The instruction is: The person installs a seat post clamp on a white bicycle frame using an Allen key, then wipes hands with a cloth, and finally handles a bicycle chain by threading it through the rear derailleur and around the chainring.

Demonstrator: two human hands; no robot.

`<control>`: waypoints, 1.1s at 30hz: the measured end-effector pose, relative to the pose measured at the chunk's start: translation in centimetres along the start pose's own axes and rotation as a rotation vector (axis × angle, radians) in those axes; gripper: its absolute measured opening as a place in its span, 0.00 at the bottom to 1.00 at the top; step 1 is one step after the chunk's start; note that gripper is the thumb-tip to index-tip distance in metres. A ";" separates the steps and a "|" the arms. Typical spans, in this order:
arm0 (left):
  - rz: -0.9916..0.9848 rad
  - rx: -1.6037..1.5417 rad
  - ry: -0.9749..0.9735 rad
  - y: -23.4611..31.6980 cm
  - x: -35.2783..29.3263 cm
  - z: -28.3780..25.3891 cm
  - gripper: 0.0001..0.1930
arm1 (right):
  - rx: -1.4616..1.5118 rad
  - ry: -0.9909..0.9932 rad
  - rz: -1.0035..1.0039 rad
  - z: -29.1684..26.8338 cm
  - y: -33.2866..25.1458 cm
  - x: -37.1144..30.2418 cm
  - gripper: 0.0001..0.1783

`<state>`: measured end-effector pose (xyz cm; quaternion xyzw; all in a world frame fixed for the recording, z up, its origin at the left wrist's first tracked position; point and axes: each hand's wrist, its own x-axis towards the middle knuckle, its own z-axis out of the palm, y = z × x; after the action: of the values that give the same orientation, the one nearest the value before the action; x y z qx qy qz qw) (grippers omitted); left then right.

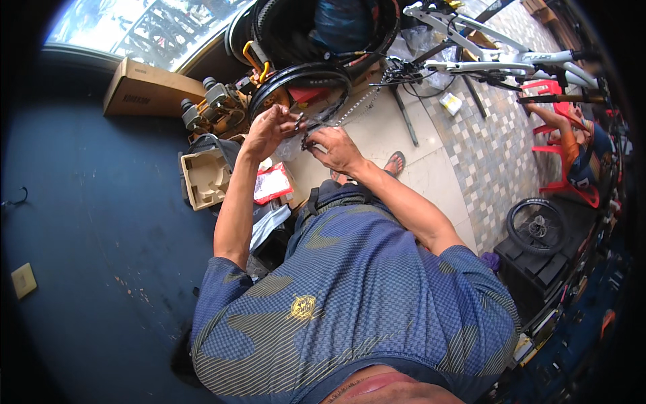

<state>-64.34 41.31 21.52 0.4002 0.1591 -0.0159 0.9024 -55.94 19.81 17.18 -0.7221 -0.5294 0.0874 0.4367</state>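
Note:
My left hand [268, 132] is raised before my body, its fingers curled, with something small and dark at the fingertips. Just right of it, my right hand [335, 148] pinches a small dark part [306, 142]; its exact kind is too small to tell. A crumpled clear plastic bag [289, 149] hangs under and between the hands. Beyond them a black bicycle wheel rim [340, 73] leans among other wheels. A bicycle chain [355, 108] dangles to the right of the rim, below a white bicycle frame [471, 66].
Left of my forearm lie a moulded cardboard tray [205, 178] and a red-and-white packet [272, 183]. A cardboard box [148, 91] is by the blue wall [87, 222]. On the right, a person [572, 145] sits on a red chair [555, 168]; a wheel [535, 225] rests on a black case [521, 262].

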 end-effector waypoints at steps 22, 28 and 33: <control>-0.806 0.669 0.038 -9.4 -1.0 -6.0 0.12 | -0.082 0.012 -0.026 2.2 1.9 -3.0 0.14; -0.801 0.604 0.000 -8.8 -1.4 -4.3 0.08 | -0.028 0.437 0.477 0.0 7.1 -5.4 0.18; -0.765 0.772 -0.023 -8.3 -1.3 -3.8 0.09 | -0.019 0.527 0.732 -2.5 14.6 -4.7 0.36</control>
<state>-67.86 38.32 13.59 0.6159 0.2661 -0.4049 0.6212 -46.42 13.66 6.61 -0.8634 -0.1107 0.0442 0.4902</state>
